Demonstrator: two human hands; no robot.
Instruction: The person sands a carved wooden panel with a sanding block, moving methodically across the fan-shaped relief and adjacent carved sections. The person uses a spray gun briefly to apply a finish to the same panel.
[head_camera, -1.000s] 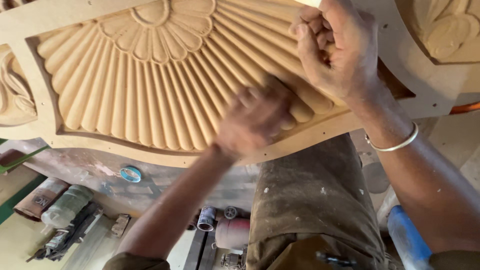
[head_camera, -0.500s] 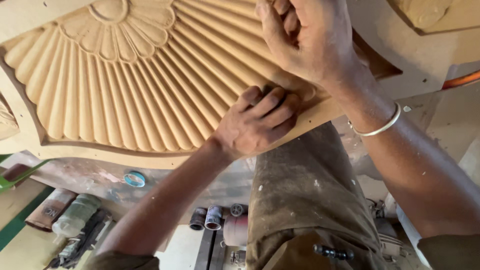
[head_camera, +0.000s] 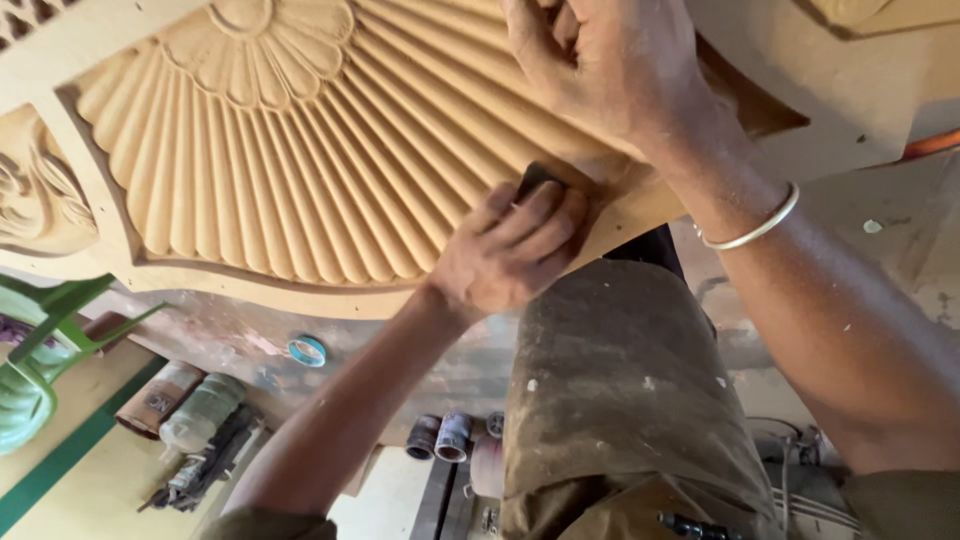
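A pale carved wooden panel (head_camera: 300, 170) fills the upper view, with fan-shaped flutes spreading from a flower rosette (head_camera: 270, 40). My left hand (head_camera: 510, 250) presses a small dark sanding piece (head_camera: 535, 180) against the lower right ends of the flutes, next to the panel's curved rim. My right hand (head_camera: 600, 70) lies on the panel just above it, fingers curled in, with a silver bangle (head_camera: 750, 228) on the wrist. What lies under that palm is hidden.
My dusty brown trouser leg (head_camera: 620, 400) stands under the panel. On the floor below lie a green plastic chair (head_camera: 40, 340), a blue tape roll (head_camera: 307, 350), power tools (head_camera: 200, 440) and small cylinders (head_camera: 450, 435). A second carved panel edge (head_camera: 35, 190) shows at left.
My left hand has slid with the sanding piece down the flutes toward the lower rim. The view has shifted, so the panel sits lower and further right. My right hand stays on the panel.
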